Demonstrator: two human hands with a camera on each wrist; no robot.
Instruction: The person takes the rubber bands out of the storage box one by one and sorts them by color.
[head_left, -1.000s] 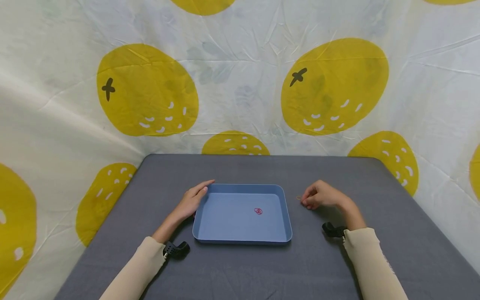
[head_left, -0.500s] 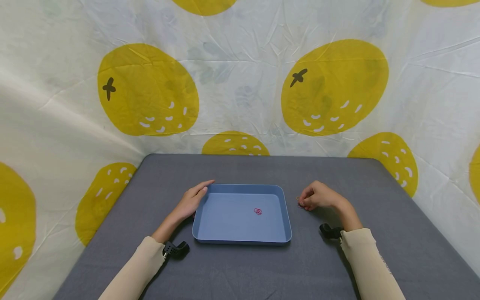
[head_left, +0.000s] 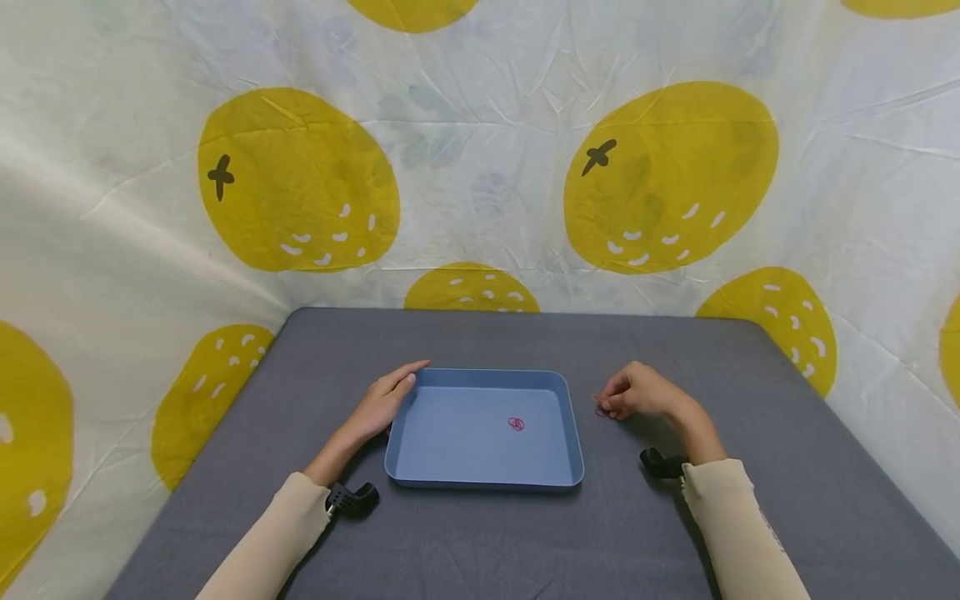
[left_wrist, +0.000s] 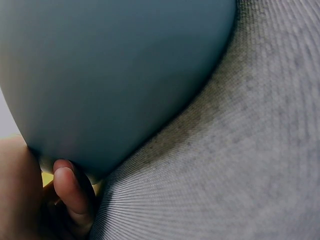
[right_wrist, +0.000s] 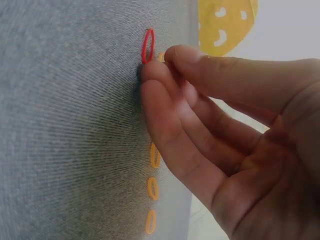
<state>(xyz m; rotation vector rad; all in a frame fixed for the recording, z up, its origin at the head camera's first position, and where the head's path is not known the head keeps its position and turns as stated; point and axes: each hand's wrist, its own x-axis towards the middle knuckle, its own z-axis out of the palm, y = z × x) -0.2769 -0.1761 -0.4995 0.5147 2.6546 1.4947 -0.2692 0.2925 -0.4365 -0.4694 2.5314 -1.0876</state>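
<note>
Edging slightly toward the blue tray [head_left: 450, 437] over the last second, the right hand [head_left: 639, 392] now has its fingertips close together at a red band [right_wrist: 144, 51] on the bench [head_left: 480, 340]; taking hold seems under way, though whether it is pinched I cannot tell. The left hand [head_left: 381, 406] has stayed gripping the tray's left edge, red loops [head_left: 516, 423] lie on the tray's floor, and orange bands [right_wrist: 150, 188] line up near the right hand. Grey cloth [head_left: 480, 542] covers the bench, and a wrinkled white curtain [head_left: 480, 150] with yellow fruit [head_left: 300, 192] hangs behind.
</note>
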